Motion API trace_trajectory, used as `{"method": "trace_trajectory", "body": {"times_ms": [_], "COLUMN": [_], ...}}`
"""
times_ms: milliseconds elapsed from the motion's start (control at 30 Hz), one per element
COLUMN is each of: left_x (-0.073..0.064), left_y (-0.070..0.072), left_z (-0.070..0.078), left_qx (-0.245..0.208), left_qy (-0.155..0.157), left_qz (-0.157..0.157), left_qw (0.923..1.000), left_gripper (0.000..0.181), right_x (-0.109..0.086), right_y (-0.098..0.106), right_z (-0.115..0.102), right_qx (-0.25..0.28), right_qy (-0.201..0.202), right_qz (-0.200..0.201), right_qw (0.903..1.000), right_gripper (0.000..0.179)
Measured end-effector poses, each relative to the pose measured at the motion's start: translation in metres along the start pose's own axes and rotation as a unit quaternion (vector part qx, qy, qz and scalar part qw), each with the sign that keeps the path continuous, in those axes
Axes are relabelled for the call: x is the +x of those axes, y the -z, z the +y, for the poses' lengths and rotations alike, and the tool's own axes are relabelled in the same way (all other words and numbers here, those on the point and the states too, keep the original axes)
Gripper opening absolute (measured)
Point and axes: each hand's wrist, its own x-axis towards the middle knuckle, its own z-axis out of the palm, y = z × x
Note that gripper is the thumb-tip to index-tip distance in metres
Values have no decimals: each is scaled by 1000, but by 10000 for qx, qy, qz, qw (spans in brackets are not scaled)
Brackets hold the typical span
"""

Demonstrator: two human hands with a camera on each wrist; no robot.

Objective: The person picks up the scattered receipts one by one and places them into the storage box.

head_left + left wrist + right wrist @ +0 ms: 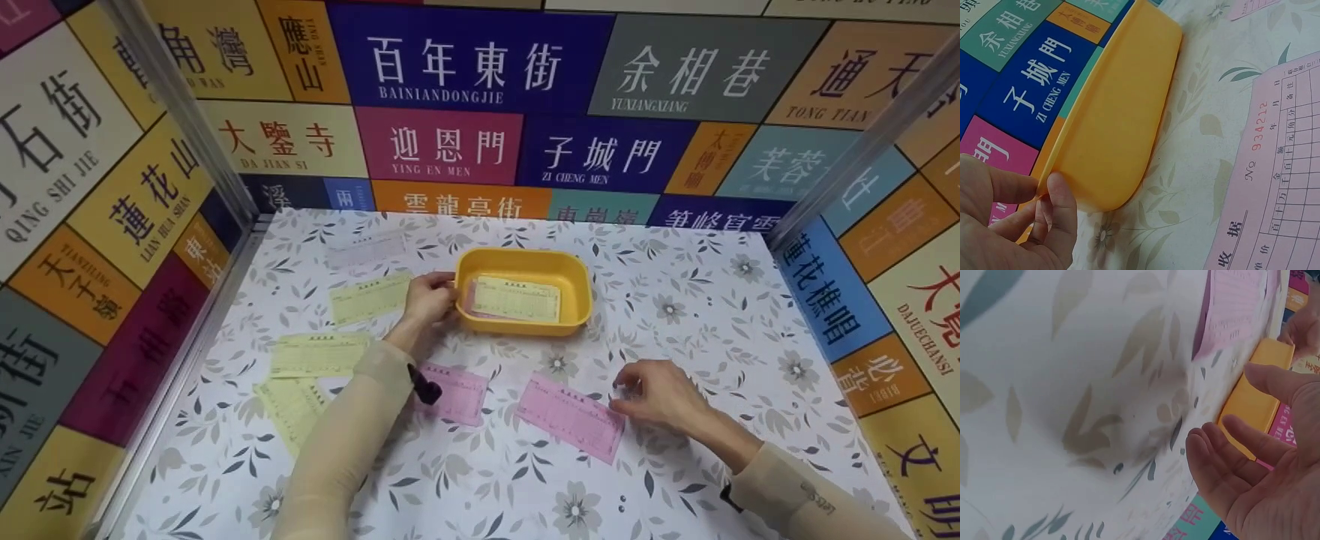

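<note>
A yellow plastic basin (525, 328) stands on the table, holding a yellow receipt slip (517, 300) with a pink one partly under it. My left hand (427, 300) pinches the basin's left rim between thumb and fingers, as the left wrist view also shows. Just right of a pink receipt slip (571, 416) is my right hand (664, 394), fingertips close to its right end. In the right wrist view that hand (1258, 467) has loosely bent fingers, thumb apart, nothing between them. Another pink receipt slip (461, 397) lies partly hidden behind my left forearm.
Yellow receipt slips (319, 355) lie at the left, some partly covered by my left arm. A white slip (367, 249) is farther back. The floral tablecloth (675, 300) spans the table, with walls of coloured street-name panels (472, 64) at the back and sides.
</note>
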Motion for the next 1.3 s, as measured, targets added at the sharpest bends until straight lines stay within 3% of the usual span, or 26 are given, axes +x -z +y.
{"method": "trace_trajectory", "body": {"times_ms": [133,400,600,833,1100,1300], "left_x": [2,3,2,2,2,1], "left_y": [0,1,1,1,1,1], "left_z": [-2,0,0,-2,-3,-1], "left_qx": [106,180,85,28,-9,77], "left_qy": [-365,-139,-4,148,-48,78], "left_qz": [-47,-7,-24,-23,-66,-28], "left_qw": [9993,9997,10000,9999,10000,9999], "left_gripper": [52,51,53,52,56,56], "right_x": [-3,-4,2,7,5,9], "right_y": [-6,-11,-9,-8,-8,-10], "right_z": [-2,-2,0,1,1,9], "right_qx": [-105,-326,-302,-103,177,827], "right_qy": [-170,-420,-435,-722,-525,-61], "right_qz": [-313,-573,-704,-1009,-957,-600], "right_qw": [9993,9969,9961,9922,9939,9947], "right_gripper": [34,39,32,24,15,12]}}
